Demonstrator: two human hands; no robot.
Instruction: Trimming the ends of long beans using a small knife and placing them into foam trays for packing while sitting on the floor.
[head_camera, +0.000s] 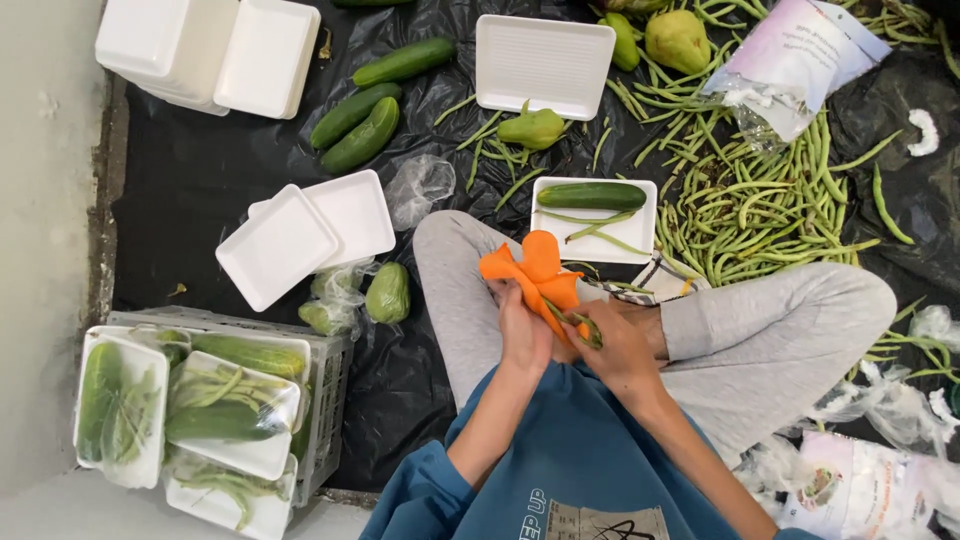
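1. Two bare hands meet at the centre of the frame over a seated person's crossed legs in grey trousers: the left hand (523, 335) is closed around a crumpled orange plastic bag (535, 270), and the right hand (615, 345) pinches a few green beans (575, 325) against the bag's lower edge.
2. Just above the bag lies a white foam tray (640, 215) carrying one dark green cucumber (592, 195) and several loose beans.
3. A large heap of green beans (760, 205) spreads across the black plastic sheet (200, 170) on the floor at upper right.
4. Three loose cucumbers (365, 110) lie at upper centre-left, near stacks of empty white foam trays (205, 45).
5. At lower left, a grey plastic crate (325, 395) holds wrapped trays of vegetables (225, 415).
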